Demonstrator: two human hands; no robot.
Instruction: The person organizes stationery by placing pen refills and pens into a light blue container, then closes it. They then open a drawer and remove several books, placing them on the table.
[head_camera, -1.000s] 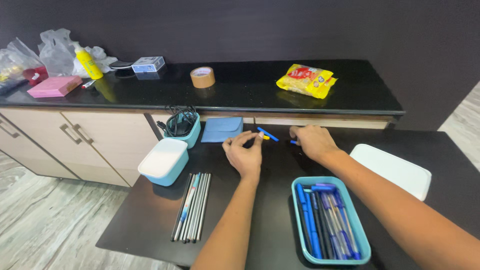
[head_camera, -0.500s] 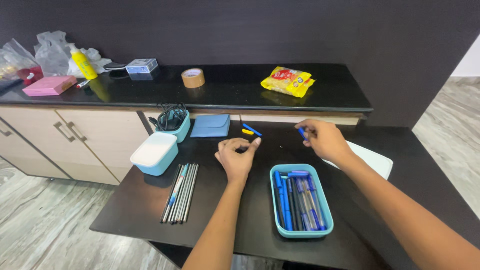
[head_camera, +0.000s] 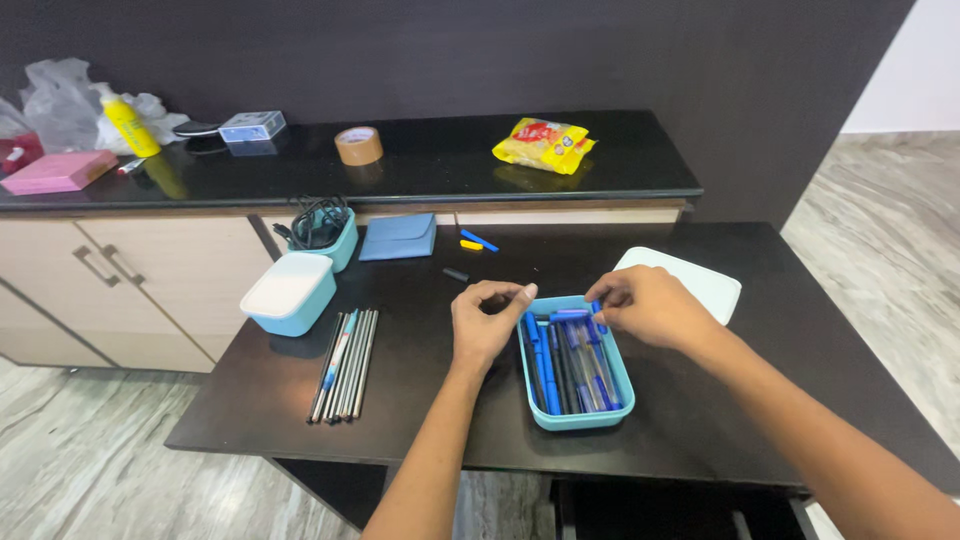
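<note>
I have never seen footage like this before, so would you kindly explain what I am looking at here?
There is no machine: a person wears a camera on the head, looking down at their own bare hands over a black table. The right hand pinches a blue pen above a teal tray of pens. The left hand rests beside the tray's left edge, fingers curled, holding nothing I can see. Also on the table: a row of pens, a lidded teal box and a white lid.

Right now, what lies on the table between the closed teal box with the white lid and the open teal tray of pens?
In the head view, a row of pens lies between the closed box and the tray; the left hand hovers nearer the tray.
</note>
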